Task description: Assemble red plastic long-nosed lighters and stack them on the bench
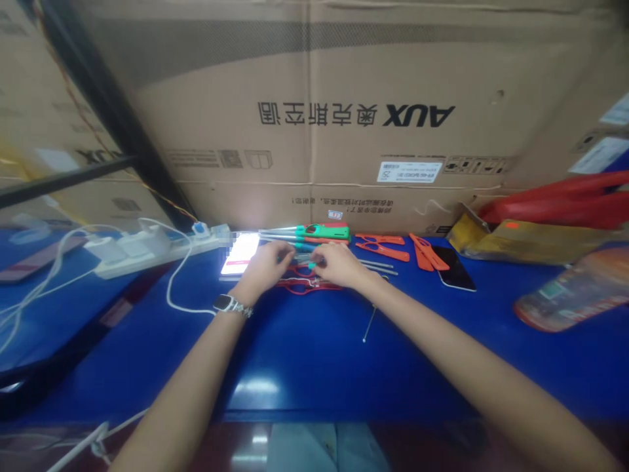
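Observation:
Both arms reach forward over a blue table (304, 347). My left hand (268, 263), with a watch on the wrist, and my right hand (338, 264) are curled close together over a small part with a teal tip that I cannot name (310, 265). Under them lies a red wire-like frame (307, 285). Just beyond the hands lie long lighters with green and red handles (322, 232). A thin metal rod (370, 322) lies on the table near my right forearm.
A lit phone (240, 253) lies left of the hands, a white power strip with cables (147, 252) further left. Orange scissors (382, 246) and a dark phone (455, 267) lie to the right. Big cardboard boxes (314, 111) stand behind; packets (570, 295) at right.

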`<state>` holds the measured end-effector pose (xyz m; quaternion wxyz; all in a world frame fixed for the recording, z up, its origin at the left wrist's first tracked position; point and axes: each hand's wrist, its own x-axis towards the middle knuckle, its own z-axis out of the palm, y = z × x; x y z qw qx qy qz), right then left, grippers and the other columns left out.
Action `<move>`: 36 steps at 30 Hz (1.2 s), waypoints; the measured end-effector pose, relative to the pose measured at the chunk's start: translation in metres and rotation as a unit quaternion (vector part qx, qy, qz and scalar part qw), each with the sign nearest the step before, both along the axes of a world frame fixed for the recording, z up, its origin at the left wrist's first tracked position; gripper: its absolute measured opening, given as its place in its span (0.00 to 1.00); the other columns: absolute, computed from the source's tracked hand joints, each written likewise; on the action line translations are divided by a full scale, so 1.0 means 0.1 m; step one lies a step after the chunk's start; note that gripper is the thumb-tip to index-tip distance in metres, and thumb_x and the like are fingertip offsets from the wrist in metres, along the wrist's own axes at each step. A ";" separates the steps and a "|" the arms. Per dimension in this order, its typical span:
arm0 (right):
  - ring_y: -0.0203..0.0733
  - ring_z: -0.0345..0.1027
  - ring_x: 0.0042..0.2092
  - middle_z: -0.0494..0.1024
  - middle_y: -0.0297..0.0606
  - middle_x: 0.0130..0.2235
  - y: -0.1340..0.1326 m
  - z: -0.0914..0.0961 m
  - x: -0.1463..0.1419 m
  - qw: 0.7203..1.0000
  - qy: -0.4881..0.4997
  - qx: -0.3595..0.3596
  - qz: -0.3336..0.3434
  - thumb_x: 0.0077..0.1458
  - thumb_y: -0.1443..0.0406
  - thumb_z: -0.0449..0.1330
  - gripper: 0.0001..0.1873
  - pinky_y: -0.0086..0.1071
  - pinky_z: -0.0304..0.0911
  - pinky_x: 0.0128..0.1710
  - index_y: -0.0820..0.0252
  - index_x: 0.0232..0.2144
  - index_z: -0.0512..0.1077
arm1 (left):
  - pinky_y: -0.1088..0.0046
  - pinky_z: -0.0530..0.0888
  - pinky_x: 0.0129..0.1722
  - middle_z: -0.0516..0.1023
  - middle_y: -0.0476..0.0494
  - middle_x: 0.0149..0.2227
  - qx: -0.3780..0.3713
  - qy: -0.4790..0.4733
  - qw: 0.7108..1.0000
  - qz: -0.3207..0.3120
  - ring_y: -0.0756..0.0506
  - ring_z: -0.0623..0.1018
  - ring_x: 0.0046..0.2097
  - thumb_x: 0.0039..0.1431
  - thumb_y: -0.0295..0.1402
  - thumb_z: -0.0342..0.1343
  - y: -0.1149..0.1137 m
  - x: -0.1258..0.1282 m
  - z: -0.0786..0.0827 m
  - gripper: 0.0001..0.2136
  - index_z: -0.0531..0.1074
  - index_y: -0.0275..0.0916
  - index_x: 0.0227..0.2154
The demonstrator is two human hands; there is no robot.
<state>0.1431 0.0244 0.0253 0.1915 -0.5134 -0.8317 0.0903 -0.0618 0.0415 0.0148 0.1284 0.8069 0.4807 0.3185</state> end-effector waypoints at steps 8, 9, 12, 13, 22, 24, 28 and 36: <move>0.49 0.75 0.43 0.82 0.44 0.41 0.28 0.21 -0.06 0.978 -0.210 -0.010 0.006 0.59 0.66 0.55 0.14 0.35 0.63 0.39 0.56 0.42 0.80 | 0.63 0.73 0.43 0.82 0.40 0.38 0.003 0.040 0.999 0.023 0.39 0.78 0.41 0.61 0.31 0.51 0.06 -0.14 -0.04 0.09 0.77 0.38 0.35; 0.51 0.75 0.44 0.82 0.46 0.41 0.31 0.25 -0.08 0.974 -0.227 -0.011 0.007 0.58 0.67 0.56 0.14 0.36 0.63 0.40 0.57 0.42 0.80 | 0.63 0.73 0.43 0.82 0.40 0.38 -0.001 0.043 0.999 0.029 0.39 0.78 0.40 0.61 0.30 0.52 0.07 -0.15 -0.05 0.09 0.77 0.37 0.35; 0.55 0.75 0.44 0.82 0.50 0.39 0.36 0.31 -0.10 0.962 -0.274 0.006 0.007 0.55 0.69 0.57 0.14 0.39 0.63 0.42 0.61 0.40 0.81 | 0.64 0.73 0.42 0.81 0.39 0.39 -0.010 0.043 0.998 0.036 0.40 0.78 0.40 0.61 0.30 0.52 0.05 -0.16 -0.07 0.08 0.77 0.37 0.36; 0.55 0.76 0.44 0.82 0.50 0.39 0.37 0.32 -0.09 0.958 -0.288 0.016 0.006 0.55 0.68 0.57 0.14 0.40 0.63 0.42 0.61 0.40 0.81 | 0.64 0.73 0.42 0.81 0.40 0.39 -0.007 0.044 0.999 0.029 0.40 0.78 0.41 0.62 0.29 0.51 0.04 -0.15 -0.07 0.08 0.77 0.37 0.36; 0.51 0.76 0.40 0.83 0.44 0.36 0.52 0.17 -0.02 0.963 -0.267 0.026 0.009 0.53 0.66 0.61 0.10 0.35 0.62 0.37 0.55 0.36 0.82 | 0.62 0.72 0.43 0.81 0.39 0.39 0.000 0.042 0.999 0.007 0.39 0.78 0.42 0.63 0.30 0.50 -0.02 -0.10 -0.08 0.09 0.76 0.38 0.36; 0.51 0.76 0.39 0.83 0.44 0.34 0.56 0.15 -0.04 0.967 -0.254 0.028 0.011 0.51 0.68 0.62 0.08 0.36 0.61 0.36 0.56 0.32 0.82 | 0.62 0.72 0.43 0.81 0.40 0.39 0.001 0.046 0.999 0.005 0.39 0.77 0.42 0.63 0.30 0.50 -0.01 -0.09 -0.11 0.09 0.76 0.38 0.36; 0.49 0.74 0.37 0.82 0.42 0.31 0.61 0.15 -0.05 0.974 -0.222 0.025 0.029 0.50 0.70 0.63 0.06 0.35 0.60 0.35 0.56 0.28 0.81 | 0.62 0.72 0.43 0.80 0.40 0.38 0.001 0.051 0.999 0.003 0.40 0.77 0.41 0.63 0.31 0.51 -0.01 -0.09 -0.12 0.09 0.76 0.39 0.35; 0.34 0.66 0.24 0.75 0.31 0.24 0.31 0.20 0.03 0.955 0.247 -0.145 0.076 0.52 0.56 0.64 0.12 0.29 0.59 0.26 0.60 0.29 0.74 | 0.67 0.74 0.43 0.78 0.41 0.43 0.024 -0.107 0.991 -0.071 0.44 0.77 0.43 0.59 0.35 0.60 -0.14 -0.03 0.06 0.12 0.74 0.38 0.45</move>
